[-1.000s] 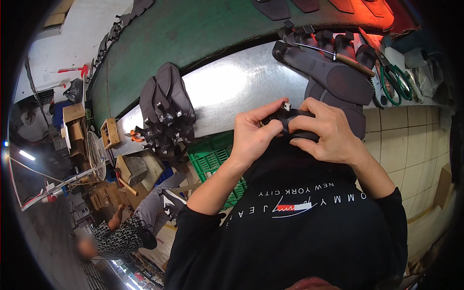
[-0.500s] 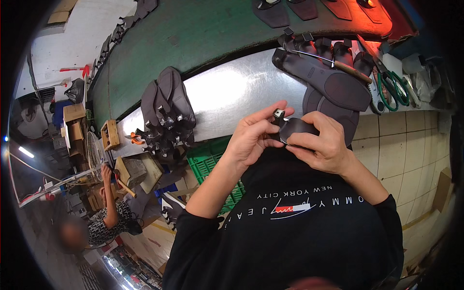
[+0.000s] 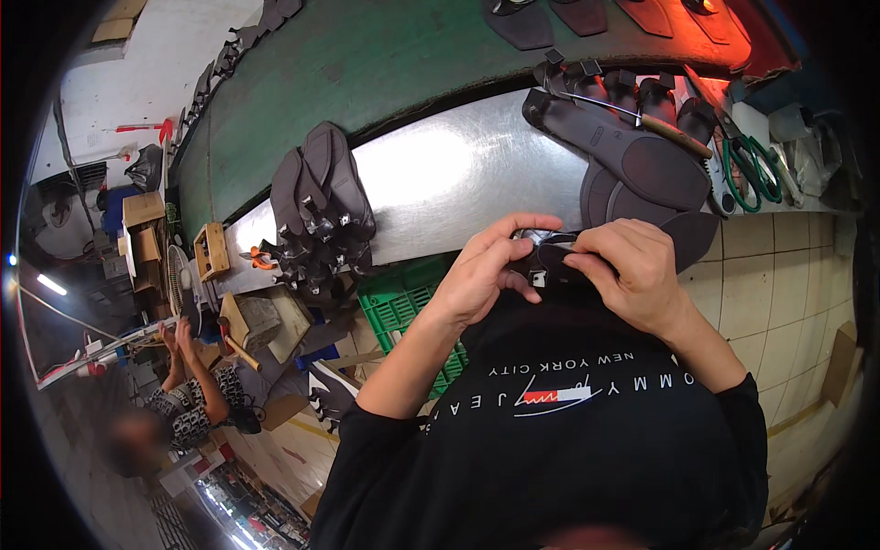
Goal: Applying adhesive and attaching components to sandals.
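Crosswise, dark strap [image 3: 553, 259] between left hand [image 3: 486, 268] and right hand [image 3: 628, 266], long axis left-right

The dark sandal strap [image 3: 550, 261] with the little silver buckle is sitting pinched between both hands, held up close against the black shirt, just off the edge of the metal bench. It's mostly getting hidden by fingers, so only a short dark stretch is showing.
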`<move>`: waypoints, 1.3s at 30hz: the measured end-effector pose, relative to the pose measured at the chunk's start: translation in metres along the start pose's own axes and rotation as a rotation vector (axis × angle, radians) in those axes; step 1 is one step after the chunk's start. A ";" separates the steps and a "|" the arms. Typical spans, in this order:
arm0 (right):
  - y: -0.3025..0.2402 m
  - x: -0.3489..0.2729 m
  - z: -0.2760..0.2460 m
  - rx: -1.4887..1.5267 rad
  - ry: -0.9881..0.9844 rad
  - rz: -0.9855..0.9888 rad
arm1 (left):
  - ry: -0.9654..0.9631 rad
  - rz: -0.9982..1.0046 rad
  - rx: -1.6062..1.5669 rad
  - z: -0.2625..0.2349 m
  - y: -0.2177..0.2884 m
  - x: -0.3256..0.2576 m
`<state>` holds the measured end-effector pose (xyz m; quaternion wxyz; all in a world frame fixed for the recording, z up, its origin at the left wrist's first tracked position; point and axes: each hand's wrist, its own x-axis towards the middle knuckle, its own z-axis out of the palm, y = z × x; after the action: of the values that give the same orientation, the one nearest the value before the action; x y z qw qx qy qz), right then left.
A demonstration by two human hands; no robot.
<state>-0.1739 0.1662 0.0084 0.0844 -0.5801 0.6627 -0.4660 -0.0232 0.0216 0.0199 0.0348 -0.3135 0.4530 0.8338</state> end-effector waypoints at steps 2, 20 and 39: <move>-0.003 0.000 0.000 -0.001 0.001 -0.011 | -0.005 -0.017 0.019 0.001 -0.001 0.000; -0.001 -0.009 0.004 0.285 -0.102 0.326 | 0.125 0.049 0.191 0.003 -0.016 0.000; 0.053 0.068 -0.035 -0.094 0.308 0.039 | 0.166 0.234 -0.667 -0.060 -0.004 -0.038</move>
<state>-0.2544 0.1214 0.0187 -0.0363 -0.4919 0.7000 -0.5164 0.0382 -0.0146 0.0144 -0.2018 -0.3204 0.1904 0.9057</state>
